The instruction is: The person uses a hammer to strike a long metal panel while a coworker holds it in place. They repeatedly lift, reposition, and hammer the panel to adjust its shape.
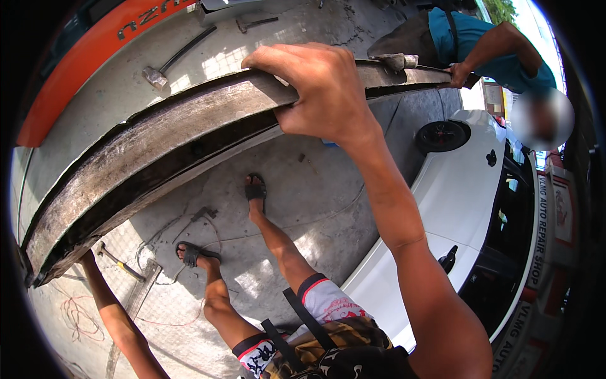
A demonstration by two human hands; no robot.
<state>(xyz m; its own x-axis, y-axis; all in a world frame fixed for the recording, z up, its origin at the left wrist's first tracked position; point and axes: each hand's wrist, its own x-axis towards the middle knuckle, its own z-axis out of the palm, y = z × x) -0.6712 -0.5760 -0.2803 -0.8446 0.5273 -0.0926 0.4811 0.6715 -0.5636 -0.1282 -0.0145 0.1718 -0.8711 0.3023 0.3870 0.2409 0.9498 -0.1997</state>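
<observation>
A long, worn metal channel beam stretches across the view from lower left to upper right. My right hand is closed around its upper flange near the middle, thumb on the near side. At the lower left my left hand reaches under the beam's end; its fingers are hidden behind the metal. Toward the far right end, another person in a teal shirt grips the beam with a hand. A short metal piece lies against the beam's top near that end.
A sledgehammer and a smaller hammer lie beyond the beam. Near my feet are a yellow-handled hammer, a dark tool with a cable and a flat metal bar. A white car stands right; an orange panel is upper left.
</observation>
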